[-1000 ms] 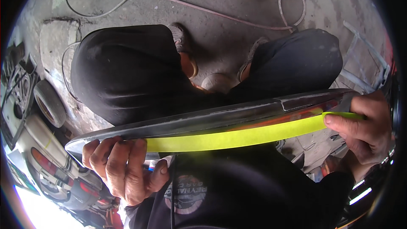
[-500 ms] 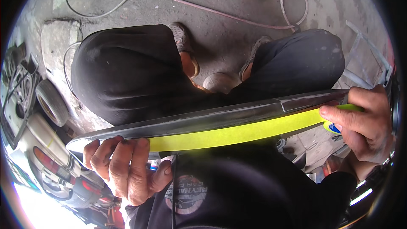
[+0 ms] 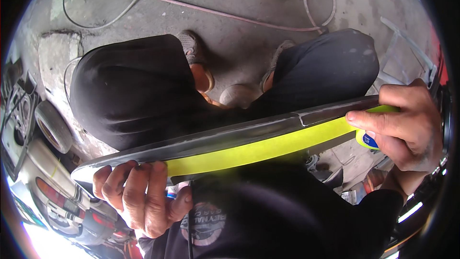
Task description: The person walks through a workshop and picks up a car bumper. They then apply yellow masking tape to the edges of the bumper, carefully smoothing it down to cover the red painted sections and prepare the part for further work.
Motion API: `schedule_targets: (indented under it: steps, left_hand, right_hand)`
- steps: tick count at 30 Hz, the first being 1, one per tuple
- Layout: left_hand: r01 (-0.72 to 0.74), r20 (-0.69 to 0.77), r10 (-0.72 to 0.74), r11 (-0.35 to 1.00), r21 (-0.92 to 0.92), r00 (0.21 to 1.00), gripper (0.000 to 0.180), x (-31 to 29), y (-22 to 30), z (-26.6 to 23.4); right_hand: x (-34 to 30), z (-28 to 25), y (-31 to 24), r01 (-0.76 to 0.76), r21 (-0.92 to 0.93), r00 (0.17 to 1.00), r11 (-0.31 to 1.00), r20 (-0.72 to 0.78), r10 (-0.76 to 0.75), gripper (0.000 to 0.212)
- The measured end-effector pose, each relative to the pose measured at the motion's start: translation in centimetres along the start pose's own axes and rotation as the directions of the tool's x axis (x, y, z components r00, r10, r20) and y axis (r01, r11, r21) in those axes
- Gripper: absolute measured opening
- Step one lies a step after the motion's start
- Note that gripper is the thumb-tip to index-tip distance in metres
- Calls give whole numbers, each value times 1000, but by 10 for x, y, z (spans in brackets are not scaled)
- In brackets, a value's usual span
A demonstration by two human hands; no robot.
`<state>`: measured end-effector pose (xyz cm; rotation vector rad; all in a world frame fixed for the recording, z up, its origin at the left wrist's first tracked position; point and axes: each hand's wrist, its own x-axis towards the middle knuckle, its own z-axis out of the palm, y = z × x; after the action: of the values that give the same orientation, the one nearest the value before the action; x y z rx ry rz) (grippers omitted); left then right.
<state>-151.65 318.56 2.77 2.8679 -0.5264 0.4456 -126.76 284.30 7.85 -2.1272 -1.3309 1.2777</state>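
A long, dark, slightly curved panel (image 3: 225, 136) lies across my lap, its right end higher than its left. Along its near side runs a strip of bright yellow-green tape (image 3: 258, 149). My left hand (image 3: 141, 196) grips the panel near its pale left end, fingers over the face at the strip's left end and thumb below. At the other end, my right hand (image 3: 405, 127) is closed round the tape roll (image 3: 366, 139), which shows a blue core label. One of its fingers lies on the strip by the panel's right part. The hand hides much of the roll.
A pinkish hose (image 3: 211, 10) loops over the concrete floor beyond my knees. On the left are a tire (image 3: 52, 125) and car body parts with a tail light (image 3: 50, 192). A grey metal frame (image 3: 412, 48) stands at the right.
The view has shifted slightly, so the floor and legs sit further left. The panel's right end and my right hand are a little higher. Both hands keep their grips.
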Motion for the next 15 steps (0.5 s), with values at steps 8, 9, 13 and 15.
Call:
schedule_targets:
  steps: [8,9,13,15]
  left_hand:
    - [-24,-49,20,996,-88,999,27,3,5,10]
    - [35,-59,-40,996,-86,997,29,7,11,12]
    - [144,-73,-149,987,-64,986,37,20,25,20]
    - [138,-99,-147,986,-96,984,42,21,26,24]
  right_hand:
    - [1,2,0,-66,46,998,997,-23,67,44]
    - [2,3,0,-63,45,997,997,-35,64,44]
    - [1,8,1,-67,58,994,996,-83,72,45]
    - [-2,12,1,-69,69,992,995,-99,76,45]
